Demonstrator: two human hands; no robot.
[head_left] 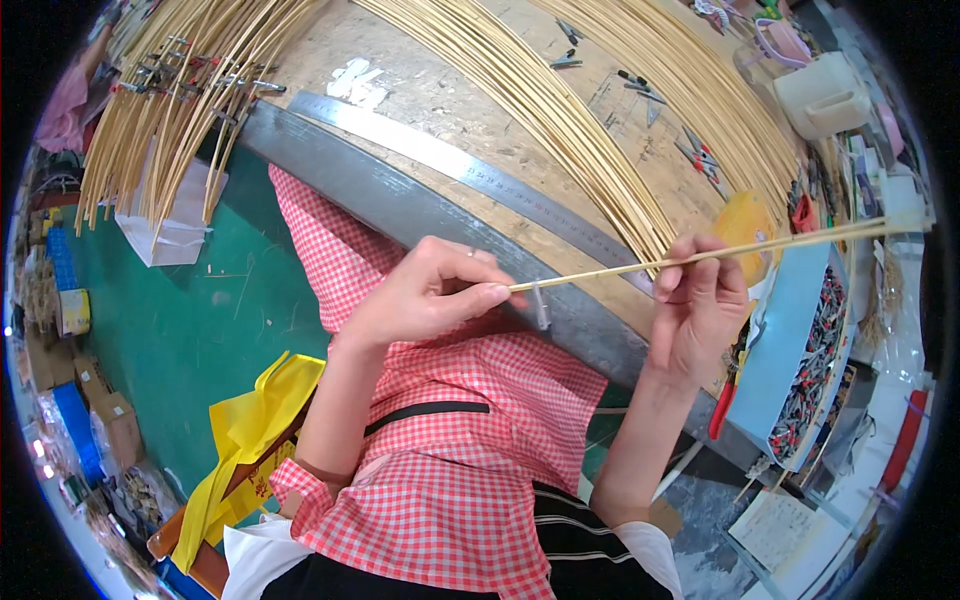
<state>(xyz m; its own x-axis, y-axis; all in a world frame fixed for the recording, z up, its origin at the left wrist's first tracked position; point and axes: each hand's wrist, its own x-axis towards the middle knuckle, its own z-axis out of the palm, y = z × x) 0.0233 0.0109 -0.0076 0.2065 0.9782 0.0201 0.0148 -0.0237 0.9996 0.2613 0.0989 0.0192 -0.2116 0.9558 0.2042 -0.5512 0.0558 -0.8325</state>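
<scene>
A thin pair of bamboo strips [600, 272] stretches across in front of me, tilting up to the right past my right hand. My left hand [415, 295] pinches its left end between thumb and fingers. Farther along, my right hand [702, 300] has its fingers closed round the strips, palm turned up. A small whitish translucent piece [541, 306] hangs from the strips just right of my left fingertips; its exact kind is unclear. Below lies the grey metal edge [400, 215] of the workbench, with a long steel ruler [480, 175] on the bench behind it.
Long bundles of bamboo strips [500, 65] cover the wooden bench, with small clips [700, 155] among them. Clipped strips [165, 150] overhang at left. At right stand a light-blue box [785, 365] full of clips, a yellow round object [745, 230] and a white jug [822, 95].
</scene>
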